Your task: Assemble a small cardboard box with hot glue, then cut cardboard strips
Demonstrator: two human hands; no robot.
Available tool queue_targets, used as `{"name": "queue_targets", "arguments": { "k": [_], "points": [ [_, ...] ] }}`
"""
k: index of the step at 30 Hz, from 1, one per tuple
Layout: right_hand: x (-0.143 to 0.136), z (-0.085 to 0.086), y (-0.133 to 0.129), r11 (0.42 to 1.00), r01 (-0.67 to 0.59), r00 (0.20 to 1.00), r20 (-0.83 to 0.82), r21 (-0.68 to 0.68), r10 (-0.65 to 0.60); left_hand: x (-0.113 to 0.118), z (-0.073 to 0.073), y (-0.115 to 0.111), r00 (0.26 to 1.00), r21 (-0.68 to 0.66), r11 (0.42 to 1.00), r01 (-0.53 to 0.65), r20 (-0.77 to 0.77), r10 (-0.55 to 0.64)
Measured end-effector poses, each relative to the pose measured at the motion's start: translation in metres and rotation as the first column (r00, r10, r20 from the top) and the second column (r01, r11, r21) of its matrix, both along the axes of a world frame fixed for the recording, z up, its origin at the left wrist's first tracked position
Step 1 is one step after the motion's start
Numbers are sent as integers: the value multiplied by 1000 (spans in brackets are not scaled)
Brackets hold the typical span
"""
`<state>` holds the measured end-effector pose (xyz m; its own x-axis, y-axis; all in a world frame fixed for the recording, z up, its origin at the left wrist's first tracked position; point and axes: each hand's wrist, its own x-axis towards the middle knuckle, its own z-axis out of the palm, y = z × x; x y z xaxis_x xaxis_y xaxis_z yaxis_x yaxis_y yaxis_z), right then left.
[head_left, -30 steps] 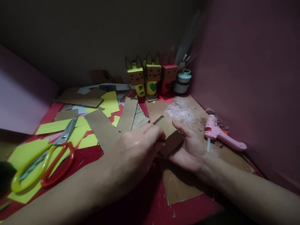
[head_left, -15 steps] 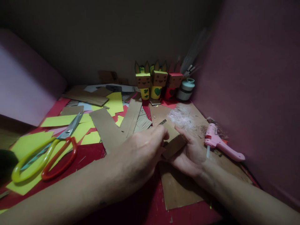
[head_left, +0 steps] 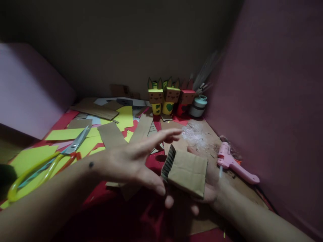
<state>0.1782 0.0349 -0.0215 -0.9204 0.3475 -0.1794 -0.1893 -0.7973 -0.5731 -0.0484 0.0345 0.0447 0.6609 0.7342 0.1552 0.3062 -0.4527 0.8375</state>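
A small folded piece of brown cardboard [head_left: 188, 171], box-like with a bent-up flap showing ridges at its left end, lies on the palm of my right hand [head_left: 213, 188]. That hand is turned up, its fingertips showing below the cardboard. Just to the left, my left hand [head_left: 136, 161] is open, fingers stretched forward and thumb spread beside the cardboard's lower left corner. Whether the thumb touches the flap I cannot tell. Nothing is seen in its grasp.
Scissors [head_left: 73, 148] with yellow and red handles lie left on paper scraps [head_left: 60, 134]. Cardboard strips [head_left: 141, 127] sit mid-table. A pink glue gun [head_left: 232, 163] rests right. Behind stand several cup figures with box heads [head_left: 171, 95] and a teal-lidded container [head_left: 199, 107].
My left hand has come off the cardboard, its curled fingers now spread out to the left. The cardboard has turned in my right hand, its flat face and ridged flap showing.
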Motion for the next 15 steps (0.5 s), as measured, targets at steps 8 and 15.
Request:
{"name": "queue_targets", "arguments": {
  "k": [8, 15],
  "points": [
    [-4, 1, 3, 990, 118, 993, 11, -76, -118, 25, 0, -11, 999, 68, 997, -43, 3, 43],
    [-9, 11, 1, 816, 571, 821, -96, 96, -563, 26, -2, -3, 932, -126, 924, -361, -34, 360]
  ]
}}
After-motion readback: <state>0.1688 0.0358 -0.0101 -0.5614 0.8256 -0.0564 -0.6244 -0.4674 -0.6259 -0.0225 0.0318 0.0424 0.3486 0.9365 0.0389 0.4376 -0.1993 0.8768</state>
